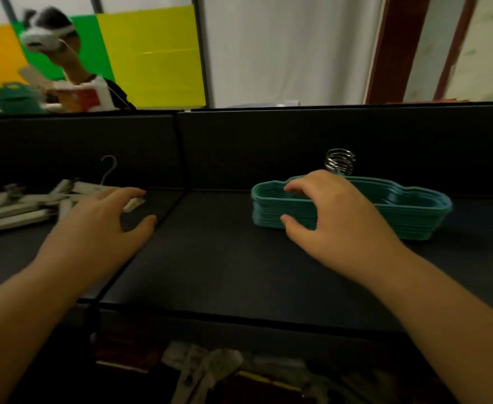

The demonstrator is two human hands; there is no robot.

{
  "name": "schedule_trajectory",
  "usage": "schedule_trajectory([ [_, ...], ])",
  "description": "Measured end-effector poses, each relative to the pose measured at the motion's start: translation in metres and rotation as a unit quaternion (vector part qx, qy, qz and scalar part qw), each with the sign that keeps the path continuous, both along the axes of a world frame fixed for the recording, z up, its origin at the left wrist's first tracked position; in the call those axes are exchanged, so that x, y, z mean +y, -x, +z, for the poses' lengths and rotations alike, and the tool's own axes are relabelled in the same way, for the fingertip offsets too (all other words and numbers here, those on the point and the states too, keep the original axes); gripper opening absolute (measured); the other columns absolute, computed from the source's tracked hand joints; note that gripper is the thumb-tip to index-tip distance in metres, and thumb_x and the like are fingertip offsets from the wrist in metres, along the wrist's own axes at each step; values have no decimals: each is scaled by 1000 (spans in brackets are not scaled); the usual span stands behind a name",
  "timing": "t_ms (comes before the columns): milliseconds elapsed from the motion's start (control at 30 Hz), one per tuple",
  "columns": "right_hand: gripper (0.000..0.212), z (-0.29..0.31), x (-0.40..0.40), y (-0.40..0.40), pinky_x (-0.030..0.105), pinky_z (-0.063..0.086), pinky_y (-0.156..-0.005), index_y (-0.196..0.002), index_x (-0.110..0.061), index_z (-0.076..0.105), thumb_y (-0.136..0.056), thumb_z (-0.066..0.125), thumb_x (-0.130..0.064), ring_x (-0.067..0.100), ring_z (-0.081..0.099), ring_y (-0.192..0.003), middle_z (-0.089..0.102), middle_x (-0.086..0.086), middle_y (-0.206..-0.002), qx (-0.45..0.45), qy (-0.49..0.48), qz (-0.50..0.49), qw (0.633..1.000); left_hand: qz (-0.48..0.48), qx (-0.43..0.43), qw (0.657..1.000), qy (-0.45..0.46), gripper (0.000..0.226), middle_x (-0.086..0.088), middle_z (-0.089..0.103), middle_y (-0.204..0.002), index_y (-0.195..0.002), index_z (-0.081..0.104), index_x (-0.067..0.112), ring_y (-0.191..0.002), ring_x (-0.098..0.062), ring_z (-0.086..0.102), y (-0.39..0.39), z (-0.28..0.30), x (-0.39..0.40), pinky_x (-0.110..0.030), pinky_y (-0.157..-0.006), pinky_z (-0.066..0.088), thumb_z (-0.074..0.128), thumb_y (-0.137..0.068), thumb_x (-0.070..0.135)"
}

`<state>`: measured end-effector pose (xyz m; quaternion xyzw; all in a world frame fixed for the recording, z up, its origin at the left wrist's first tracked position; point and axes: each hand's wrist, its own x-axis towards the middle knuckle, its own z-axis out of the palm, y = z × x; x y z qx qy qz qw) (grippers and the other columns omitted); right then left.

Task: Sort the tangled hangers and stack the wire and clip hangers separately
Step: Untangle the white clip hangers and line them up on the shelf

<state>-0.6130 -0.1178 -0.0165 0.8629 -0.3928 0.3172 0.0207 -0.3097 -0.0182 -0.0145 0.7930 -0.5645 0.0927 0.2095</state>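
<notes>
Under the right hand [338,217] sits one neat stack of teal wire hangers [390,212], roughly a dozen layers deep, though blur keeps an exact count out of reach. Their silver hooks [339,162] bunch together just beyond the fingers, rising against the dark back panel [297,141]. This hand curls over the near left end of the stack: fingertips lie on the top rim, thumb presses the front side, so it grips the pile from above.

To the far side of the left hand [105,220] lies a loose heap of white clip hangers [21,209], crossing one another at angles; perhaps four or five bars show, too smeared to number surely. One thin metal hook [109,167] stands up from the heap. The left hand is spread and relaxed, fingers nearly straight, holding nothing; its fingertips reach close to the nearest white end, and whether they touch it cannot be told.

Both groups rest on the black bench [210,258], well apart, with a seam in the surface running between the two hands.

Beyond the back panel, off past the left hand, another person [73,71] stands before green and yellow sheets [152,53], wearing a white headset.

No containers appear.
</notes>
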Motion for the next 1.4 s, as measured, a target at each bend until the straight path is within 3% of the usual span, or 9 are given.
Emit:
schedule_trajectory([
  [100,47,-10,29,-57,22,41,-95,-128,-30,55,-87,64,-49,4,49,-114,53,-15,-121,0,-20,34,999,34,-10,999,-4,65,2,46,-142,-141,43,32,-126,-24,45,-38,-2,43,-43,-98,44,54,-83,58],
  [267,47,-18,77,-153,26,45,-95,-131,-31,55,-87,65,-45,4,50,-115,52,-16,-122,-4,-37,64,997,78,6,996,-32,66,6,36,-149,-145,34,36,-135,-20,35,-121,-1,123,-40,-103,38,52,-86,60],
  [600,50,-28,130,-315,21,39,-92,-135,-35,49,-88,62,-48,1,46,-119,49,-20,-126,38,-51,78,995,106,2,994,-18,66,9,41,-144,-143,37,37,-132,-17,37,-270,-25,211,-37,-102,39,51,-84,62],
  [900,54,-24,100,-410,20,35,-92,-138,-37,45,-89,61,-50,0,43,-122,48,-19,-133,52,-28,91,994,67,-13,998,-15,63,11,42,-143,-142,39,36,-132,-15,36,-348,-31,161,-35,-103,38,55,-84,57],
  [1100,58,-24,71,-439,22,38,-96,-141,-38,42,-87,60,-53,2,44,-124,48,-17,-138,71,-46,44,995,17,-16,999,-37,62,8,40,-146,-143,37,37,-130,-17,39,-382,-10,97,-37,-102,39,58,-87,52],
  [1267,57,-21,64,-453,27,42,-101,-141,-39,42,-88,61,-53,3,44,-126,47,-17,-139,88,-66,-3,994,-31,-40,986,-161,52,5,53,-132,-138,46,33,-114,-16,52,-410,2,25,-31,-85,44,51,-90,55],
  [1400,52,-18,64,-459,29,45,-101,-136,-39,48,-87,62,-51,3,46,-123,49,-18,-135,69,-81,-39,994,-111,-17,957,-266,45,11,61,-106,-128,55,37,-93,-8,58,-430,0,-10,-32,-85,51,50,-89,59],
])
